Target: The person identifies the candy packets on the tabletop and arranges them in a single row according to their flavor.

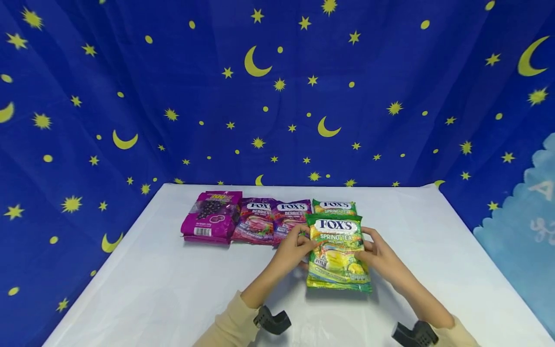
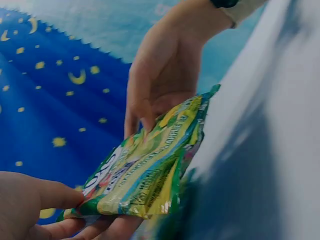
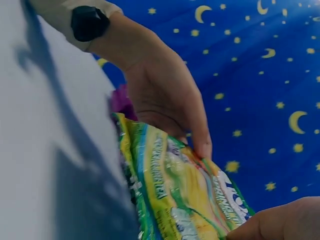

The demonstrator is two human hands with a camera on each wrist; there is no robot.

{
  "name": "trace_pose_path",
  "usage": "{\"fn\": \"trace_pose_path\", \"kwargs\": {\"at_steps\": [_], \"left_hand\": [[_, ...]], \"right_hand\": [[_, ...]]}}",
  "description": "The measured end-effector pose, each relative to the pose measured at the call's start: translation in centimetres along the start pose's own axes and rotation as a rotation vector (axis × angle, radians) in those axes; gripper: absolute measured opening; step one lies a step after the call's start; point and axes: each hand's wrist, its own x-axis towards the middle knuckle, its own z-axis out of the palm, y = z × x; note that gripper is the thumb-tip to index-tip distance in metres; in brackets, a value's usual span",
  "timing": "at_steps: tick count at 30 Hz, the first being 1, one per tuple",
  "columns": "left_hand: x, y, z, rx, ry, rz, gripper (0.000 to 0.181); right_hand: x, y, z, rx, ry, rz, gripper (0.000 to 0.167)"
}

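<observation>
Both hands hold a green and yellow candy bag (image 1: 336, 255) labelled Fox's Spring Tea, tilted up above the white table with its shadow below. My left hand (image 1: 291, 250) grips its left edge, thumb on the front and fingers underneath, as the left wrist view shows on the bag (image 2: 150, 165). On the opposite edge, my right hand (image 1: 383, 258) pinches with the thumb in front; its other fingers are partly hidden behind the bag. Just beyond the held bag lies a second Spring Tea bag (image 1: 334, 207), mostly covered from view.
Left of the green bags lie two purple Fox's Berries candy bags (image 1: 254, 221), side by side. Farther left is a magenta bag with dark grapes (image 1: 212, 217), apparently on top of another. A blue star-and-moon cloth (image 1: 277, 106) hangs behind the white table (image 1: 173, 289).
</observation>
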Motion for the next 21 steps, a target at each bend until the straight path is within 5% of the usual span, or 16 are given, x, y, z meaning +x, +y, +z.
{"fn": "trace_pose_path", "kwargs": {"at_steps": [4, 13, 21], "left_hand": [[0.8, 1.3, -0.8, 0.047, 0.015, 0.070, 0.029], [1.4, 4.0, -1.8, 0.161, 0.154, 0.200, 0.030], [1.7, 4.2, -2.8, 0.123, 0.205, 0.225, 0.032]], "right_hand": [[0.9, -1.6, -0.3, -0.016, 0.016, -0.056, 0.066], [2.5, -4.6, -0.4, -0.001, 0.065, -0.148, 0.067], [2.8, -5.8, 0.1, 0.014, 0.109, -0.157, 0.068]]}}
